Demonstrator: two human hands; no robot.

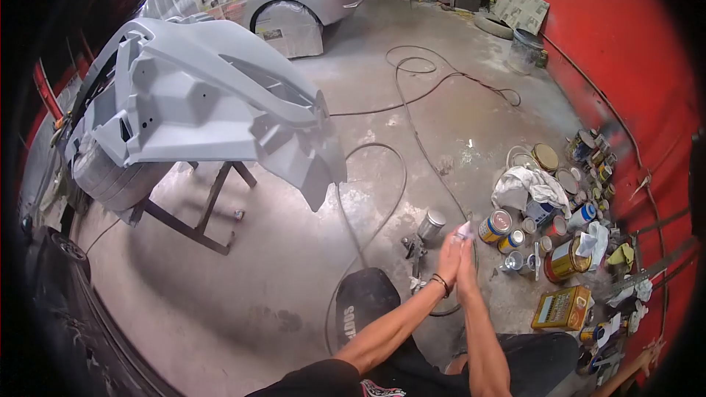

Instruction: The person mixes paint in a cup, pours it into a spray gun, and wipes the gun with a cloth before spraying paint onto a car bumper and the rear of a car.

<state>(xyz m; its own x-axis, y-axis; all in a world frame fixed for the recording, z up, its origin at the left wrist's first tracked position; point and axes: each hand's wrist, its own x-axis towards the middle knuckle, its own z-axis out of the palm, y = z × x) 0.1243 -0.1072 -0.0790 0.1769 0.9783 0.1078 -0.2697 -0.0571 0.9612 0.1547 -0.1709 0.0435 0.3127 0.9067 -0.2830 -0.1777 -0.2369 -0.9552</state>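
My left hand (447,259), with a dark band at its wrist, and my right hand (467,270) are pressed together in front of my knees. At their fingertips shows a small whitish-pink piece (464,231), too small to name. The fingers are closed around it, partly hidden by the backs of the hands. Left of my hands, a spray gun (416,250) with a metal cup (432,223) is at floor level. Just to the right stand a paint can with a blue and yellow label (496,226) and a smaller can (512,240).
A grey car body panel (198,95) rests on a metal stand (209,209). Hoses (403,169) loop across the floor. Several cans, a white cloth (535,185) and a rectangular yellow tin (562,309) crowd the red wall. Another person's hand (647,359) is at lower right.
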